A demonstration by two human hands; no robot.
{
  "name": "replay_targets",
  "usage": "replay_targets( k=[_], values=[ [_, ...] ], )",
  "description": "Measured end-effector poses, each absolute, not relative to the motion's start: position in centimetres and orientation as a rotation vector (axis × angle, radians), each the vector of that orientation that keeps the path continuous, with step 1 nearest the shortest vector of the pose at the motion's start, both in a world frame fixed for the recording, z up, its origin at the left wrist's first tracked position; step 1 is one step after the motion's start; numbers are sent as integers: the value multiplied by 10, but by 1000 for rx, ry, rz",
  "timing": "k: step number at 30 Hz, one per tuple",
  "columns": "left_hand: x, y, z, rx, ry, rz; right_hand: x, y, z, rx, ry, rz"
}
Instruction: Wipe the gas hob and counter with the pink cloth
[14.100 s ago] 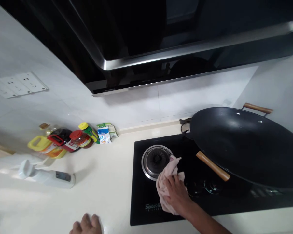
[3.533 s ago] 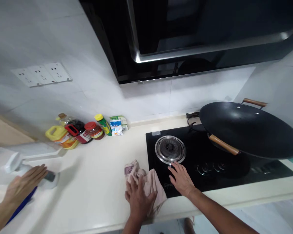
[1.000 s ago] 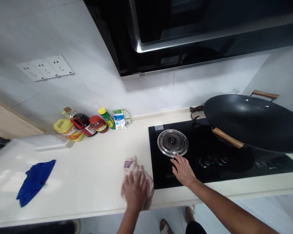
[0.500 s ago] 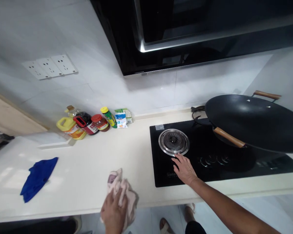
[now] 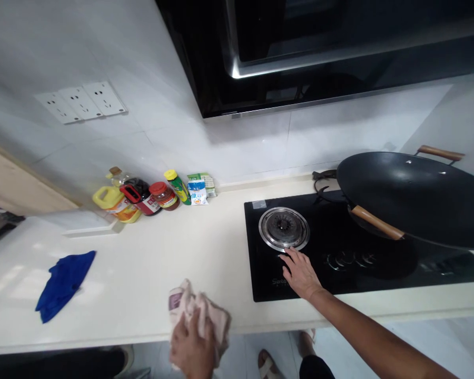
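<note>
My left hand point(image 5: 194, 341) is pressed onto a crumpled pale pink cloth point(image 5: 217, 323) with a purple patch, at the front edge of the counter. Its fingers are bent into the folds, and part of the cloth overhangs the edge. On the black gas cooktop point(image 5: 324, 281), my right hand point(image 5: 301, 275) rests with fingers apart and holds nothing. Its fingertips are close to the metal rim of the left burner point(image 5: 284, 227). A large black wok point(image 5: 414, 197) with wooden handles sits on the cooktop's right side.
A blue cloth point(image 5: 65, 283) lies on the counter's left. Along the wall stand a yellow jug point(image 5: 116, 204), a dark bottle point(image 5: 141, 196), a red-lidded jar point(image 5: 164, 196), a green container point(image 5: 178, 188) and a small packet point(image 5: 198, 192). A black range hood point(image 5: 319, 58) hangs overhead.
My left hand and the pink cloth have shifted slightly right and toward the counter's front edge. The cloth looks more spread out. My right hand stays in place on the cooktop.
</note>
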State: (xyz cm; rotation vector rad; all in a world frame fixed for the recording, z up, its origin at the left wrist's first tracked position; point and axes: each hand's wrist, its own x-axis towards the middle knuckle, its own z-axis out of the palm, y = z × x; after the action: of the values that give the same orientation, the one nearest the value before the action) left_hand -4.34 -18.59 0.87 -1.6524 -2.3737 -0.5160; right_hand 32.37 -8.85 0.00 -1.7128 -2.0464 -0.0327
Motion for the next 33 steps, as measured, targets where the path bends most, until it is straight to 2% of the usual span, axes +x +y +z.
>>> replay_targets(
  k=[6, 12, 17, 22, 28, 33],
  values=[
    [35, -214, -21, -2128, -2025, -525, 324, -89, 2, -1707, -2040, -35],
    [-4, -206, -30, -2288, -1710, -590, 324, -89, 1, -1696, -2035, -34],
    [-81, -186, -13, -2032, -2050, -596, 323, -88, 3, -1709, -2030, -16],
    [-110, -139, 28, -1701, -2536, -391, 320, -87, 8, -1744, -2038, 23],
    [-67, -28, 72, -1591, -2755, -368, 320, -86, 13, -1777, -2043, 80],
    [-5, 58, 78, -1790, -2665, -412, 320, -84, 15, -1784, -2030, 149]
  ],
)
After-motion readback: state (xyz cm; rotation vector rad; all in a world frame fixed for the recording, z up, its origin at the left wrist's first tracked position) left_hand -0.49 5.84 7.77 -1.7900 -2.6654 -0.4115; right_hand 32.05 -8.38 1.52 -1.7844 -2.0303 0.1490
